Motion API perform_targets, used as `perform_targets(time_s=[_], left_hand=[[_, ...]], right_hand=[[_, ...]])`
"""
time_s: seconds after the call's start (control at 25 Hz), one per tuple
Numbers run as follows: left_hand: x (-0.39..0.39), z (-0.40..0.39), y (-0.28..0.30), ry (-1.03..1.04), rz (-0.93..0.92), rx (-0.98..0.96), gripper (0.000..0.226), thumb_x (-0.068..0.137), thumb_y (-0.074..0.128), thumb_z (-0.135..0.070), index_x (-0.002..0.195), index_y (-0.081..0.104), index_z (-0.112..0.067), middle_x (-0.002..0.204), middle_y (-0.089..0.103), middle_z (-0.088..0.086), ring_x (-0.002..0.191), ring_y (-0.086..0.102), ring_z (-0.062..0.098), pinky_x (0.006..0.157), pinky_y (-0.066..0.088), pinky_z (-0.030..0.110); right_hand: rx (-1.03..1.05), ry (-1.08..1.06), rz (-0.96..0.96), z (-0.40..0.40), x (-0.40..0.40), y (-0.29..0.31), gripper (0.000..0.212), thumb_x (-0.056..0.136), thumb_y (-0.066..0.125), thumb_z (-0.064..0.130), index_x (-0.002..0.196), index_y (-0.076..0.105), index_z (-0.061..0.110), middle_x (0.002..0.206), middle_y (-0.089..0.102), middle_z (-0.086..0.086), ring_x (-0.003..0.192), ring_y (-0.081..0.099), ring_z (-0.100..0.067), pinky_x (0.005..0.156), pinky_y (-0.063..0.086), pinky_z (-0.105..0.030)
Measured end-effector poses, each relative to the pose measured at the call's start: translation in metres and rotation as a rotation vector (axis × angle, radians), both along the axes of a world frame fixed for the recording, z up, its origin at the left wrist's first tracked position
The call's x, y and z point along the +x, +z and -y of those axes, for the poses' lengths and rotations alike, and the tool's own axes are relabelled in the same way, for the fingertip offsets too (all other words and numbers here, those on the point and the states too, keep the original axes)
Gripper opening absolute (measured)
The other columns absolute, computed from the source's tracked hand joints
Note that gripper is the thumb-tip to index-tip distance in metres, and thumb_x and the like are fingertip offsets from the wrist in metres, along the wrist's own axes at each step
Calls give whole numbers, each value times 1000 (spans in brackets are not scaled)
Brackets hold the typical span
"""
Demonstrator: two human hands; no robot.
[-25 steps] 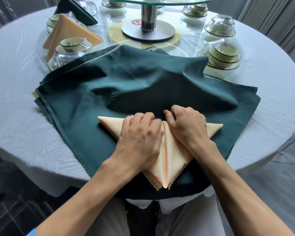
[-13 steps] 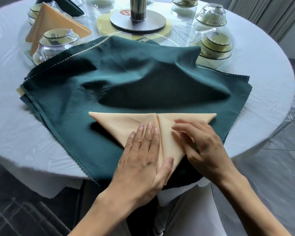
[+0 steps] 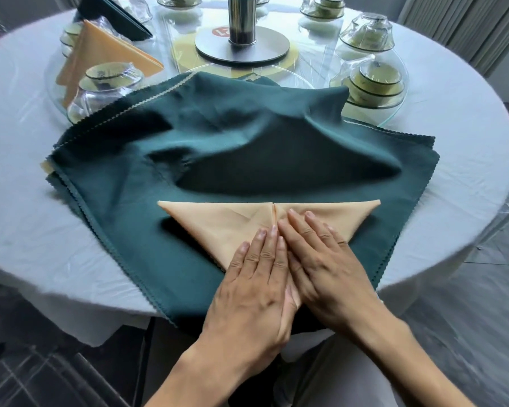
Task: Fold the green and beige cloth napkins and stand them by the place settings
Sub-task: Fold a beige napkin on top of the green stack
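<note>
Both hands had slid together since half a second before — the right hand (image 3: 329,268) now lay against the left hand (image 3: 256,286), fingers straight, pressing flat on the beige napkin (image 3: 218,227). That folded triangle sat on the green cloths (image 3: 124,195) at the table's (image 3: 21,218) 6 o'clock edge.

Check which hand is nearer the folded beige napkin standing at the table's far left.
Left. The left hand lies flat on the triangular beige cloth napkin, on the standing beige napkin's side; the right hand presses beside it, farther right.
</note>
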State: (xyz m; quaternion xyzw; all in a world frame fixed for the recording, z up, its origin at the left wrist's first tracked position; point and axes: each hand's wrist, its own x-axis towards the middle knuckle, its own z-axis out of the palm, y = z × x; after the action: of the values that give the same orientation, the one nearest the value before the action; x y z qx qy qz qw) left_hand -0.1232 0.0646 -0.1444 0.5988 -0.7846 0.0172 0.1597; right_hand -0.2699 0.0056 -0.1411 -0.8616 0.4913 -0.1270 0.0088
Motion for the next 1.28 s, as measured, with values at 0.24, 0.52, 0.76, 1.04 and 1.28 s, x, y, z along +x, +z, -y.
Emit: perform_targets(time_s=[0.24,0.52,0.76,1.04,1.28], left_hand=[[-1,0,-1,-37,-7,51,65,89,37,-32,142,46,5,152,40,22,142,36,32,113,25,43],[15,3,28,-84,-714,401,68,92,18,-50,152,-9,-32,161,-2,-20,142,-4,-17,117,-3,13],[24,8,36,-102,-631,499,65,94,20,-50,154,1,-33,157,-6,-27,138,-13,-22,112,-10,7],[115,50,22,247,18,389,85,75,-20,-63,155,-10,-35,163,-15,-15,143,-24,0,118,-17,35],[90,62,39,11,132,241,74,87,4,-43,157,19,-23,159,32,1,146,28,22,122,12,42]], right_hand=[[130,-237,-122,34,-55,20,74,88,1,56,155,15,29,163,11,3,151,8,-17,120,-1,-35],[38,45,269,-59,8,6,48,104,24,41,147,36,23,152,42,-5,141,35,-18,111,26,-35],[-59,-72,75,-65,24,-16,60,103,12,45,146,37,11,151,40,-15,139,36,-28,108,28,-46],[-67,-87,74,-65,24,-14,57,102,16,48,146,43,24,151,42,-12,139,36,-26,110,27,-44],[-64,-109,101,-67,26,-13,56,101,15,49,144,43,26,149,45,-11,137,37,-25,111,22,-40]])
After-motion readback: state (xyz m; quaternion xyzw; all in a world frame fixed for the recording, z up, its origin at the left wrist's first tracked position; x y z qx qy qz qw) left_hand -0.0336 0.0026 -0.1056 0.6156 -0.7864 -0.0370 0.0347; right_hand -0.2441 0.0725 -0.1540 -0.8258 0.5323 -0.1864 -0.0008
